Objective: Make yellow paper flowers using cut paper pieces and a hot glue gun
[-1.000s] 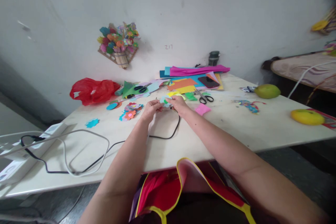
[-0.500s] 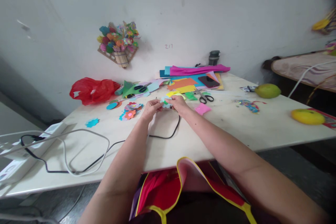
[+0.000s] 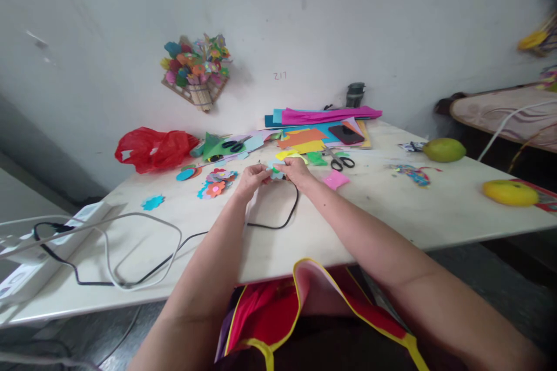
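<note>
A pale blue paper flower [image 3: 275,173] with a green centre is held between my two hands, just above the table. My left hand [image 3: 253,179] pinches its left edge. On the other side, my right hand [image 3: 296,173] grips it with thumb and fingers, partly covering it. Yellow paper [image 3: 287,154] and green paper scraps [image 3: 317,158] lie just behind my right hand. Left of my left hand is a pile of cut paper flowers [image 3: 216,184] in orange, blue and purple. A separate blue paper flower [image 3: 153,203] lies farther left.
Black-handled scissors [image 3: 342,162] and pink paper [image 3: 336,179] lie to the right. Behind are stacked coloured sheets [image 3: 304,139], a phone [image 3: 346,134] and a red plastic bag [image 3: 154,148]. A black cable [image 3: 278,227] loops below my hands, running toward a power strip [image 3: 30,278]. Mangoes [image 3: 444,150] sit far right.
</note>
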Tool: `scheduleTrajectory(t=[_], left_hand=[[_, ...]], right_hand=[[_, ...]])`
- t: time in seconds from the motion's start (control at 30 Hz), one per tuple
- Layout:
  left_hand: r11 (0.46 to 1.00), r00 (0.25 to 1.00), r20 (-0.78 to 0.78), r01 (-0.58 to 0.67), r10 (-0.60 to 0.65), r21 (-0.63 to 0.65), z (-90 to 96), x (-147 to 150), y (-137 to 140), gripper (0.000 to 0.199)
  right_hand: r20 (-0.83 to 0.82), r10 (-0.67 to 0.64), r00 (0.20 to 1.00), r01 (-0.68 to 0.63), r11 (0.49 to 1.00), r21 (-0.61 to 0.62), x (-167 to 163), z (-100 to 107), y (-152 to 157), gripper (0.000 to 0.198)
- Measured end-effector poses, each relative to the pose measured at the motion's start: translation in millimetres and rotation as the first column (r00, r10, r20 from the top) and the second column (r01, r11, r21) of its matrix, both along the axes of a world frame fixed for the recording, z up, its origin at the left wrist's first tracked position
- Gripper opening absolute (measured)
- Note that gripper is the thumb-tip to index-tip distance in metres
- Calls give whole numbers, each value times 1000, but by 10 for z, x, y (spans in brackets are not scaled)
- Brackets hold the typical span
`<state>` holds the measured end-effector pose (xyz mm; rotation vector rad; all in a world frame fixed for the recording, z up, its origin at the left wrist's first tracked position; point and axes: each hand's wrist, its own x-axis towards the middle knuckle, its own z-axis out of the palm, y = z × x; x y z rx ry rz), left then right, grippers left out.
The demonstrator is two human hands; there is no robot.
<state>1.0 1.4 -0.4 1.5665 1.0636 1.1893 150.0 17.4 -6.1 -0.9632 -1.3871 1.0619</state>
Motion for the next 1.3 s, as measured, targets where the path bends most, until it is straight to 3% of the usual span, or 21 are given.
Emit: scheduleTrajectory(t=[0.7, 1.03, 1.3], left_hand=[[1000, 1000, 25, 6, -6, -19, -5, -31, 16, 23], [998, 997, 82, -8, 13, -57, -24, -41, 28, 26], [997, 998, 52, 21, -18, -70, -38, -60, 47, 26]], right_hand=[[242, -52, 969, 17, 989, 146, 46, -8, 55, 44], [164, -19, 986, 2, 995, 102, 34, -10, 44, 39], [244, -79, 967, 30, 979, 201, 42, -18, 94, 39]])
